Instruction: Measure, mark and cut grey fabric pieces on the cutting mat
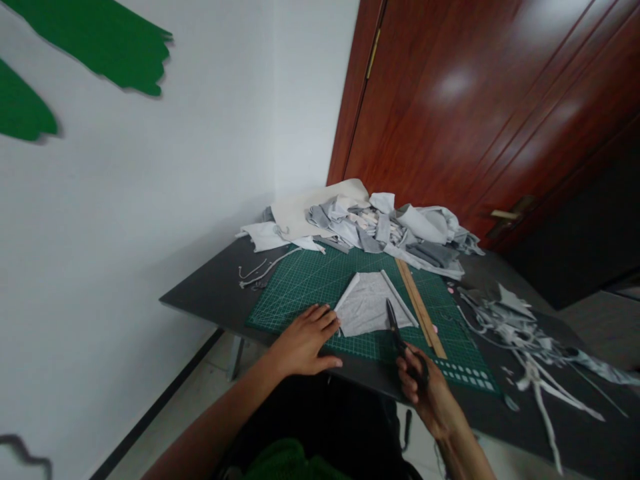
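A light grey fabric piece with folded or curled side edges lies flat on the green cutting mat. My left hand rests palm down, its fingers stretched over the mat and its fingertips at the fabric's lower left edge. Black scissors are held in my right hand, with fingers around the handles. Their blades look closed, and the tips are over the right part of the fabric. Just right of the fabric, a wooden ruler lies slanted on the mat.
Heaped grey and white cloth covers the back of the dark table. Fabric scraps and strips lie at the right, and thin strips at the left. A white wall stands left, a wooden door behind.
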{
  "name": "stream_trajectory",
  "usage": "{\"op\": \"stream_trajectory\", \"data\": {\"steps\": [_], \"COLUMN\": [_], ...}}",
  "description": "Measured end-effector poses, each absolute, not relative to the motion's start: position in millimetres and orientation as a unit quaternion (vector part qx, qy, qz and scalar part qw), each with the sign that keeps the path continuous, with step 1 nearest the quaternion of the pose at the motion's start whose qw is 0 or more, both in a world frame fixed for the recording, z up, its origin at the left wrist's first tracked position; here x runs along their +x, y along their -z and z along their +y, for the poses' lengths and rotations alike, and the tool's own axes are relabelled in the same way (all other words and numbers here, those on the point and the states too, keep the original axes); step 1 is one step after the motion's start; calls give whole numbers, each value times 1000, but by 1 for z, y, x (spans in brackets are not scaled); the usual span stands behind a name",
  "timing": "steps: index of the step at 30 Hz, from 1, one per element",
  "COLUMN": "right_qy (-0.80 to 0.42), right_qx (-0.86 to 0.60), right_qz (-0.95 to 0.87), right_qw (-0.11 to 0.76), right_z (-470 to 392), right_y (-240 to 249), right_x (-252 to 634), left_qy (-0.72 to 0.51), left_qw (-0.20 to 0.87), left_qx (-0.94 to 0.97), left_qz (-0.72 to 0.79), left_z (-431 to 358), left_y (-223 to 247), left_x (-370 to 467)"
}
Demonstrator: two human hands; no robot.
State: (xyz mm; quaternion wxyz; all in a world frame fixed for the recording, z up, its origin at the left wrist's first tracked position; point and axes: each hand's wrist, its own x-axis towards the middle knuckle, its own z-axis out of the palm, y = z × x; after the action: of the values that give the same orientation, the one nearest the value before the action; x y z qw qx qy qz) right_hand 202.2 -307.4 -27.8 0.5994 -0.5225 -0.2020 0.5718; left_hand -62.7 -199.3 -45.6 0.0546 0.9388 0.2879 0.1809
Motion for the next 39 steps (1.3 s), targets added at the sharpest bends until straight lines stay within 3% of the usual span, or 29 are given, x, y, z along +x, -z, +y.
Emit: {"op": "stream_trajectory", "data": {"steps": [6,12,18,23,31,35,39], "right_qy": [-567,-574,-564,-555,-570,-565,-559], "right_qx": [-502,-521,-541,-532,-522,-522,-528], "right_qz": [-156,-156,-141,-151,-158,-154,-157], "right_qw": [635,612,608,622,614,621,620], "right_z": [-341,-376,-382,-382,-385,-386,-386], "right_y": [44,78,86,85,81,83,83], "right_x": [206,221,222,215,216,216,216], "left_qy": [-180,-178,-190,-127,-134,-200,-172], "left_qw": [64,101,80,77,-6,-19,45], "left_qx": [957,961,936,914,857,901,954], "left_qz": [218,187,284,377,497,385,241], "left_z": [-211,-229,-238,-228,-200,-184,-169], "left_y": [44,52,45,22,24,35,41], "left_x": [-57,-36,-11,24,40,10,-15]}}
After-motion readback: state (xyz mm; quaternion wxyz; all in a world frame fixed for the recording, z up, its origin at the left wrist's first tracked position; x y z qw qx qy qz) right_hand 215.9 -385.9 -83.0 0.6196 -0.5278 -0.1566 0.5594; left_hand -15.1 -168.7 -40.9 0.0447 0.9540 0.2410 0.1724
